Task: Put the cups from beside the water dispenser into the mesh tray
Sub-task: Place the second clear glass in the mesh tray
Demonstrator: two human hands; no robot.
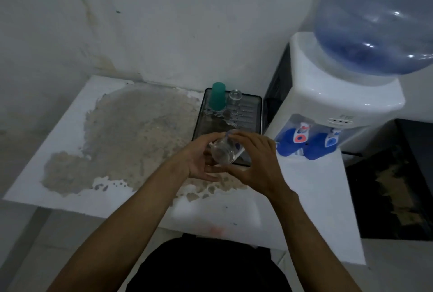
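The left hand [199, 158] and the right hand [253, 163] meet just below the middle of the frame, both closed around one clear glass cup [223, 151]. The left hand's fingers curl under and behind the cup, and the right hand's fingers wrap its right side. The cup is tilted, its base turned toward the camera, and it hangs over the near end of the mesh tray [248, 113]. A blue mark shows through the glass on its right side, too small to read.

At the far end of the tray a teal cup [217, 96] stands inverted, and just beside it on the right is a small clear glass [234, 95].

The tray lies on a white table [70, 132] with a large worn brown patch. At the right of the frame stands the white water dispenser [328, 95] with a blue bottle [379, 17] on top and two blue taps; its labels are too blurred to read.
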